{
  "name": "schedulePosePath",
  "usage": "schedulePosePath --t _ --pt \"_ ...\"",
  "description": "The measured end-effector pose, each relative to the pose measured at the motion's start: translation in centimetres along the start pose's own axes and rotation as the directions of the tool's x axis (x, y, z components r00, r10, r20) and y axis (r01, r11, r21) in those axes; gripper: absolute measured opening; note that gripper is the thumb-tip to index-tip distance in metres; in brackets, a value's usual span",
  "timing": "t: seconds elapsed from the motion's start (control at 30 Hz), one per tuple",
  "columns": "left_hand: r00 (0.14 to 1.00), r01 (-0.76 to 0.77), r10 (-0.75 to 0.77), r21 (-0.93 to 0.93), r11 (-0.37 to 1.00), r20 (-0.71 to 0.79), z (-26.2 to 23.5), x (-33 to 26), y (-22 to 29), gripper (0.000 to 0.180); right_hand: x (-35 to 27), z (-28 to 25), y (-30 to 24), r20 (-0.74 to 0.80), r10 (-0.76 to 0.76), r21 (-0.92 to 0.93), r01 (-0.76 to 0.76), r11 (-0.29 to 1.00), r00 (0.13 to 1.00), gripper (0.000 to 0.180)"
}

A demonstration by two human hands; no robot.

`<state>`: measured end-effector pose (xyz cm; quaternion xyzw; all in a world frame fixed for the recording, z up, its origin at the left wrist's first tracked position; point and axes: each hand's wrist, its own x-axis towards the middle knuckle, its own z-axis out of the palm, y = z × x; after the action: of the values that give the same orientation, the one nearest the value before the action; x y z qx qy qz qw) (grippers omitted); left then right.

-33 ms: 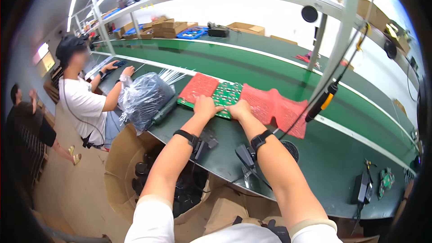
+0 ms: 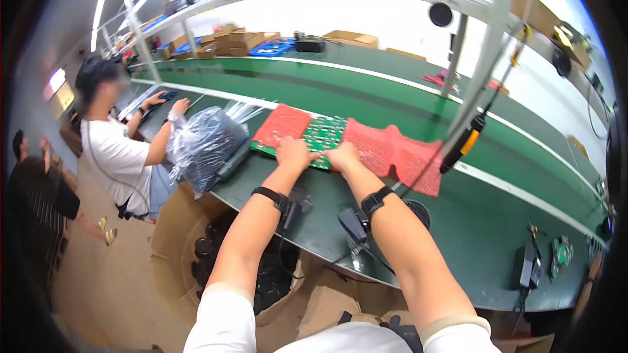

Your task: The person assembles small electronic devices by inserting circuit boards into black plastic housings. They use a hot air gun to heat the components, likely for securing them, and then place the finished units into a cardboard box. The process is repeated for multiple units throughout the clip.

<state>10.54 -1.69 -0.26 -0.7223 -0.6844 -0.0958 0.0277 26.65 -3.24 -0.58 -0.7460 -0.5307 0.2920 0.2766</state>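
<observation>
A green circuit board lies on the green workbench, between two red bubble-wrap sheets: one at its far left, one at its right. My left hand grips the board's near edge at the left. My right hand grips the same edge just to the right, almost touching the left hand. Both wrists wear black bands.
A crumpled clear plastic bag sits left of the board. An orange-and-black power screwdriver hangs on a cable at the right. Below the bench edge stands a cardboard box of dark parts. A seated person works further left. A black adapter lies far right.
</observation>
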Motion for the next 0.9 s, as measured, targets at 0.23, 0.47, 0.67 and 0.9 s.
schedulePosePath --t 0.23,0.47,0.67,0.9 --pt "0.957 0.09 -0.136 0.182 0.979 0.255 0.5 3.7 0.2 0.091 -25.2 -9.9 2.0 0.157 -0.796 0.324 0.731 0.601 0.585 0.022" --pt "0.981 0.126 0.015 -0.691 0.712 0.194 3.1 7.6 -5.7 0.035 -38.3 -30.0 21.0 -0.402 -0.218 -0.163 0.165 0.973 0.889 0.013" --pt "0.959 0.277 0.098 -0.955 -0.109 0.267 2.6 6.0 -4.8 0.029 -40.6 -39.3 41.0 -0.845 0.136 -0.041 -0.316 0.948 0.517 0.017" --pt "0.956 0.231 0.271 -0.862 -0.451 0.114 -3.8 -9.0 -9.7 0.041 -31.1 -47.8 48.4 -0.624 0.01 -0.392 -0.324 0.861 0.782 0.029"
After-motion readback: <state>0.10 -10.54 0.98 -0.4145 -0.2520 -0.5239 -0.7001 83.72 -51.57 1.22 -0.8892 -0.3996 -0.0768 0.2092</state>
